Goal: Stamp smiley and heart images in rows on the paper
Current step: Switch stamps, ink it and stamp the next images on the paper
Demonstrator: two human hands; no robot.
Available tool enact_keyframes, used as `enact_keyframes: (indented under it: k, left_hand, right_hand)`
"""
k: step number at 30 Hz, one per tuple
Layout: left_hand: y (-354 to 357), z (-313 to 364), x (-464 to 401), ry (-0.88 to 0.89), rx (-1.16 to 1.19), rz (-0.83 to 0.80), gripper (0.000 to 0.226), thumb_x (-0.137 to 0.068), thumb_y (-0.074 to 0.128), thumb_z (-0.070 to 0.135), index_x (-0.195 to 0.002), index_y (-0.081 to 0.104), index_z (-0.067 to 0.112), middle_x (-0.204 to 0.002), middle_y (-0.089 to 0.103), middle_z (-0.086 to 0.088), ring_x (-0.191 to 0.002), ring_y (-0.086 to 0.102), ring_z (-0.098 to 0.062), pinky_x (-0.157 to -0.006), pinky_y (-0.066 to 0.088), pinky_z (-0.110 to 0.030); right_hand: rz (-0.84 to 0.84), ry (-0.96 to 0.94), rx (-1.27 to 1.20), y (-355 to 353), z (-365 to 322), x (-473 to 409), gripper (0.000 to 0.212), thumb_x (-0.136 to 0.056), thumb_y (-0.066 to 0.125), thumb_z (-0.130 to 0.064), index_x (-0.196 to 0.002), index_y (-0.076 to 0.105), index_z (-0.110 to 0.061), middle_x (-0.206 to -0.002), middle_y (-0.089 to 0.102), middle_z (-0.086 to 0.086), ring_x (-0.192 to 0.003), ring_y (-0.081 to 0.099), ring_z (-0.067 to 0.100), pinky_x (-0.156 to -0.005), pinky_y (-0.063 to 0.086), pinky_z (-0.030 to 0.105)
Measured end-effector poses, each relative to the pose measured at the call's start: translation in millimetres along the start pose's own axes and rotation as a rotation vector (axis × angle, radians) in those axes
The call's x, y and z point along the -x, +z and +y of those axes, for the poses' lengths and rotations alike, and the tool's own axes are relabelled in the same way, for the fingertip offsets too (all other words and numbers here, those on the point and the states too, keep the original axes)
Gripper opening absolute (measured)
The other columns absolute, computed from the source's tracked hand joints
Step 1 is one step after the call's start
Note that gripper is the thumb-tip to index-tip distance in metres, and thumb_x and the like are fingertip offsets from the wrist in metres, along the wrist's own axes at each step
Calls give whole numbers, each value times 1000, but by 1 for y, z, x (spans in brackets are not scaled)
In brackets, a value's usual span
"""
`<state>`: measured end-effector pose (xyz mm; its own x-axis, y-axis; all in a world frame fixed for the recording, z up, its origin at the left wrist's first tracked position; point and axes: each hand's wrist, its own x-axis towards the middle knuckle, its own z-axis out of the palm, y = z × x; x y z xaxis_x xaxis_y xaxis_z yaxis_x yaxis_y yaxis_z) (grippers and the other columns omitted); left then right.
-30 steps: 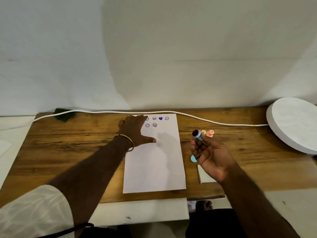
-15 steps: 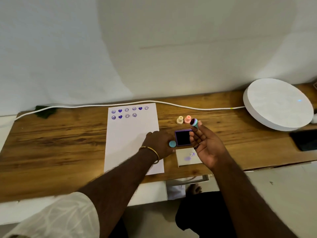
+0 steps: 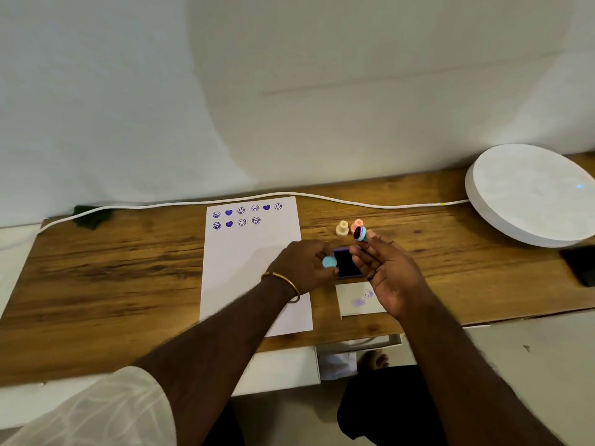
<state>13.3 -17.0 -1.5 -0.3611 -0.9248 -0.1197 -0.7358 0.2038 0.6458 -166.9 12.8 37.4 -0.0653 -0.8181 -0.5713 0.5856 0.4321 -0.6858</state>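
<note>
A white paper (image 3: 251,268) lies on the wooden table (image 3: 112,268), with two rows of purple smileys and hearts (image 3: 241,215) along its top. My left hand (image 3: 302,265) rests at the paper's right edge and pinches a light blue stamp (image 3: 329,262). Just right of it sits the purple ink pad (image 3: 347,263), open with its dark face up. My right hand (image 3: 386,272) hovers palm-up over the pad's right side. Its fingertips hold a teal stamp (image 3: 360,234) with the dark inked face turned toward me.
A cream stamp (image 3: 342,228) and a pink stamp (image 3: 355,223) stand behind the pad. A small white card (image 3: 355,305) with test prints lies in front of it. A white cable (image 3: 322,197) runs along the back to a white disc (image 3: 531,194). A dark device (image 3: 582,265) lies far right.
My left hand left the top of the paper, came to the ink pad and now holds the light blue stamp. My right hand keeps the teal stamp. The view shifted right.
</note>
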Motion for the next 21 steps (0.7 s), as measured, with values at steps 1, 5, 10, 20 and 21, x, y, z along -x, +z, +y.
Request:
enact_keyframes:
  k: [1,5,10,20,21]
  left_hand:
    - [-4,1,-1,-15,70,43,33,-77,75,37,-104,68,18,-96,70,0,-81,60,-11,-67,47,-15]
    - [-17,6,-4,-55,212,109,32,-72,81,36,-98,70,20,-88,66,10,-76,61,-4,-63,47,-7]
    - [-22,4,-9,-65,238,96,38,-68,84,39,-99,73,19,-83,66,12,-75,62,-4,-63,48,-9]
    - [-25,6,-17,-81,359,162,41,-63,87,37,-98,73,21,-81,66,19,-73,64,3,-60,47,-5]
    - [-25,5,-16,-76,381,157,41,-62,88,36,-98,73,22,-82,67,19,-75,64,4,-62,48,-6]
  right_hand:
    - [3,-12,35,2,1,0,28,-94,61,-17,-119,63,-5,-109,72,17,-96,72,25,-75,61,27]
    - [-22,-44,149,15,8,2,28,-94,59,-14,-121,62,-6,-112,72,14,-99,72,26,-78,60,30]
    - [7,-89,257,22,14,1,29,-91,63,-13,-120,63,-7,-113,71,12,-98,72,25,-85,58,37]
    - [1,-82,272,22,17,-6,28,-91,63,-9,-120,65,-7,-117,69,9,-106,69,24,-93,55,41]
    - [0,-80,271,22,17,-6,28,-91,63,-9,-120,64,-7,-117,70,9,-106,69,24,-93,56,40]
